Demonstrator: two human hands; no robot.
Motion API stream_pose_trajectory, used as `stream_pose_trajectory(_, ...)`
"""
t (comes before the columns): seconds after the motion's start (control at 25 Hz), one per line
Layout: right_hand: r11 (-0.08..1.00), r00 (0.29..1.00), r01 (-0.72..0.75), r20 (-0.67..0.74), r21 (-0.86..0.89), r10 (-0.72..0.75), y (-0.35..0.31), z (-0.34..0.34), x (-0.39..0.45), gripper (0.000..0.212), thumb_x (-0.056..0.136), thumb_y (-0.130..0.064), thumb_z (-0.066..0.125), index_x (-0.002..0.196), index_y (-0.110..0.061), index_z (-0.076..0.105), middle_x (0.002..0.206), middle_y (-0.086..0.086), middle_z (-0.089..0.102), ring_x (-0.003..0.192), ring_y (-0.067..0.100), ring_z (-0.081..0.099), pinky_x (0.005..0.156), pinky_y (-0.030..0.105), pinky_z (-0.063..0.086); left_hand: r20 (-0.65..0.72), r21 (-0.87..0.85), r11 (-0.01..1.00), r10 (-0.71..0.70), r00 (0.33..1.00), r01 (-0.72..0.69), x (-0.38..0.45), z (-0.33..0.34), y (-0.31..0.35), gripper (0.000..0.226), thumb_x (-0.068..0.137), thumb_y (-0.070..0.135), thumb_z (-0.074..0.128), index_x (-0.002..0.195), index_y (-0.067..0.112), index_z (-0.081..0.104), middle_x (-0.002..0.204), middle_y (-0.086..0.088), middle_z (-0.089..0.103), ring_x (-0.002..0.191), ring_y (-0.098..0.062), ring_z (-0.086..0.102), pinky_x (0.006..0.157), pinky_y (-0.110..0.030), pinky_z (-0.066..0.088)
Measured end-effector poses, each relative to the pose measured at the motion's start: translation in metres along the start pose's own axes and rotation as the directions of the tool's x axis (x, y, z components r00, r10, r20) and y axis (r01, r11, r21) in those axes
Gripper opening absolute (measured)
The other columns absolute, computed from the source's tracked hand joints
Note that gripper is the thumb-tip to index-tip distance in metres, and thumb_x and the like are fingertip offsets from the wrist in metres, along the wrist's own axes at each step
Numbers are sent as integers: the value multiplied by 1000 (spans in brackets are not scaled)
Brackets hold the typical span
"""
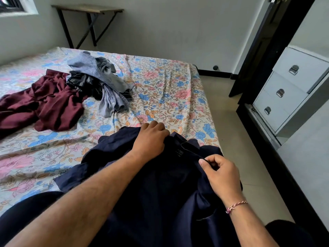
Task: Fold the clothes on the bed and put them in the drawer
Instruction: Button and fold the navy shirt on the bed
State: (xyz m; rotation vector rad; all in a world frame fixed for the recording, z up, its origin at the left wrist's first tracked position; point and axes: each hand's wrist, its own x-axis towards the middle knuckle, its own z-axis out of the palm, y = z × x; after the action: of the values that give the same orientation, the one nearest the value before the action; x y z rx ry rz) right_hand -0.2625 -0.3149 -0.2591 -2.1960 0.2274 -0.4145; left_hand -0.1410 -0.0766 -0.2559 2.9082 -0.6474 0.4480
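Bed (160, 90) edge, navy shirt (160, 184) overhanging

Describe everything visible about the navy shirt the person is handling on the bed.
The navy shirt is a dark blue, soft woven-looking garment with a collar and a small label inside the neck. It lies crumpled and unfolded on the near edge of the floral bedsheet, spilling toward the person. The left hand grips bunched fabric beside the collar; the right hand pinches the collar edge. It lies apart from the other clothes.
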Motion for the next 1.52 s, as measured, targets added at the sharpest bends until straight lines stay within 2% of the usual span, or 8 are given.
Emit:
stream_pose_trajectory(0.16, 997, 999, -17, -37, 79, 20, -6, -7, 4, 18, 87, -29, 81, 73, -25, 71, 70, -20, 70, 67, 1, 65, 58, 10, 46, 21, -247, 963, 120, 993, -111, -7, -32, -19, 52, 87, 17, 51, 137, 24, 67, 128, 0, 71, 118, -23, 61, 104, -43, 44)
stream_pose_trajectory(0.36, 979, 1000, -3, -10, 202, 5, -28, -36, 10, 13, 88, -29, 80, 77, -23, 76, 70, -20, 70, 64, -3, 62, 58, 8, 44, -45, -404, 896, 185, 982, -187, -7, -114, -30, 22, 91, 34, 80, 113, 33, 77, 92, 13, 76, 81, -5, 72, 77, -32, 59)
stream_pose_trajectory(0.52, 986, 975, -8, 221, 167, -30, -34, -45, -5, 16, 90, -24, 79, 75, -22, 75, 64, -15, 68, 57, -1, 55, 60, 15, 44, -114, -247, 960, 105, 988, -130, -51, -123, -7, 22, 92, 50, 68, 109, 38, 75, 101, 13, 75, 90, -17, 73, 76, -34, 58)
stream_pose_trajectory(0.64, 910, 949, -163, 314, 380, 39, -33, -25, -38, 11, 91, -12, 78, 80, -16, 76, 77, 6, 76, 71, 10, 62, 75, 32, 52, -135, -256, 957, -176, 975, 138, -103, -102, 30, 8, 89, 39, 70, 95, 34, 68, 90, 11, 73, 86, -23, 70, 69, -37, 55)
stream_pose_trajectory(0.84, 741, 942, -299, 311, 602, 127, -33, 8, -82, 7, 93, -11, 74, 87, -11, 75, 83, 11, 73, 79, 20, 62, 83, 41, 52, 146, -689, 518, -586, 797, 507, -151, -70, 84, 27, 88, 22, 73, 112, 33, 70, 91, 14, 73, 89, -9, 70, 83, -31, 56)
stream_pose_trajectory(1.0, 627, 932, -348, 332, 697, 149, -34, 18, -81, 6, 94, -10, 71, 92, -12, 76, 97, 28, 73, 87, 30, 64, 94, 54, 54, 599, -801, -362, -483, 639, 477, -149, -74, 113, 25, 104, 22, 58, 101, 15, 81, 99, -15, 79, 90, -32, 75, 88, -46, 59)
stream_pose_trajectory(1.36, 647, 937, -300, 345, 701, 61, -33, 26, -88, 14, 84, -11, 83, 95, -11, 75, 96, 18, 74, 92, 32, 69, 99, 59, 54, 643, -759, -425, -370, 670, 494, -157, -64, 124, 16, 99, 13, 69, 110, 4, 77, 104, -22, 77, 104, -40, 74, 97, -52, 59)
stream_pose_trajectory(1.52, 657, 946, -289, 312, 697, 85, -32, 23, -86, 42, 69, -39, 93, 93, -9, 74, 97, 28, 72, 91, 44, 69, 95, 65, 54, 596, -802, -336, -379, 708, 494, -157, -63, 129, 17, 97, 20, 73, 99, 4, 77, 102, -30, 74, 90, -36, 71, 89, -50, 58)
